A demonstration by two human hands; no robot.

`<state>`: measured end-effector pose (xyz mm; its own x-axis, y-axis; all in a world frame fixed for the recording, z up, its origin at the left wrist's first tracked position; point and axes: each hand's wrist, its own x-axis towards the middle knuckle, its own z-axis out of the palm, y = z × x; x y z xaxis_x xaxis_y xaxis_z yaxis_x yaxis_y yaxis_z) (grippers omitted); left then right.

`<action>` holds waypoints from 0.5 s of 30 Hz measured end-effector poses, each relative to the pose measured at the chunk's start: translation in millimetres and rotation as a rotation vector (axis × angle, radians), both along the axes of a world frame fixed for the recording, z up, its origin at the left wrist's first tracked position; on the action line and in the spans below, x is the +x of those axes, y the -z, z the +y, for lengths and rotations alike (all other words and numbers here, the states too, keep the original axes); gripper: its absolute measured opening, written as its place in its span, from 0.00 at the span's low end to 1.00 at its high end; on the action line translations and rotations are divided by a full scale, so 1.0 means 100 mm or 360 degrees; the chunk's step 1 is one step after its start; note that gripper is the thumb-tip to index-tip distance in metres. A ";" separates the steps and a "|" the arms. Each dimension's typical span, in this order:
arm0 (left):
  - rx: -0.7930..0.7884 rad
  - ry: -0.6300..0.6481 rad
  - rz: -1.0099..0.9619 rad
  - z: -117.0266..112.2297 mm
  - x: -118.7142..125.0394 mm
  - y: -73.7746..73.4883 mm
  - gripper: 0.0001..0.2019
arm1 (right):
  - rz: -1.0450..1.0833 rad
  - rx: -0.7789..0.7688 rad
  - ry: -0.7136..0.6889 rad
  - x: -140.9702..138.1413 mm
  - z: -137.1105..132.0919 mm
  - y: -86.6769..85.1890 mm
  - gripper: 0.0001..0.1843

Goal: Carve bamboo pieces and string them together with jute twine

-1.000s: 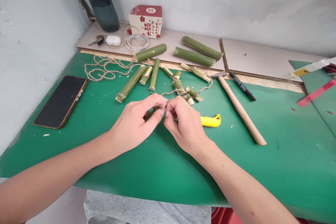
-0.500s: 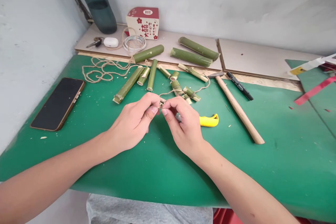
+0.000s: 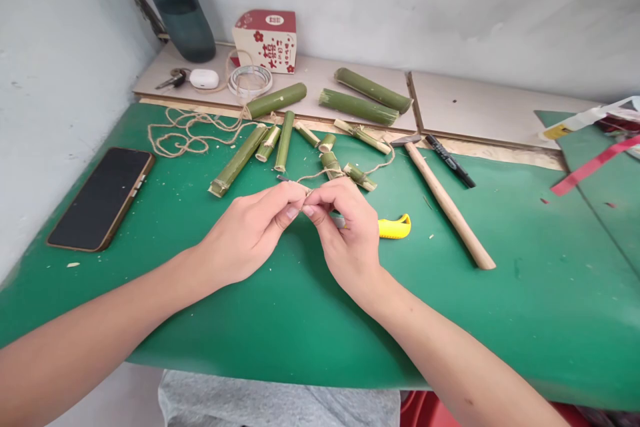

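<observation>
My left hand (image 3: pixel 253 227) and my right hand (image 3: pixel 347 230) meet at the fingertips over the green table. Each is closed in a pinch, thumb against finger, on a bit of thin twine mostly hidden by the fingers. Behind them a strand of twine (image 3: pixel 373 168) curves off toward a short bamboo piece (image 3: pixel 364 137) with twine wound round it. Just beyond my right hand lie other short bamboo pieces (image 3: pixel 330 164), some bound with twine. A yellow-handled cutter (image 3: pixel 395 227) sticks out from under my right hand, its front part covered.
A hammer (image 3: pixel 447 203) and black marker (image 3: pixel 450 160) lie to the right. On the left are a phone (image 3: pixel 103 200) and loose twine (image 3: pixel 175 137). Along the back ledge stand a bottle (image 3: pixel 183 13), a box (image 3: pixel 267 43), a tape roll (image 3: pixel 250 80) and larger bamboo tubes (image 3: pixel 360 107).
My fingertips have drawn slightly closer together, covering more of the twine. The view has shifted a little, so everything on the table sits slightly further left.
</observation>
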<state>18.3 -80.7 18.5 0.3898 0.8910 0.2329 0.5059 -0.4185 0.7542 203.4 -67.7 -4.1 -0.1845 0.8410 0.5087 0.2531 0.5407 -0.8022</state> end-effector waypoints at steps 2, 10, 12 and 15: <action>-0.0046 -0.0007 -0.0011 -0.01 -0.01 0.01 0.05 | 0.0009 0.0018 0.0004 -0.01 0.00 0.02 0.07; -0.0495 0.0043 -0.0322 -0.06 -0.02 0.05 0.06 | -0.0019 0.0187 0.0074 0.03 0.05 0.03 0.08; -0.0543 0.0040 -0.0368 -0.06 0.00 0.05 0.06 | -0.0072 0.0279 0.0065 0.04 0.06 0.04 0.07; -0.0523 0.0020 -0.0372 -0.06 0.02 0.04 0.05 | -0.0121 0.0420 0.0046 0.05 0.08 0.06 0.05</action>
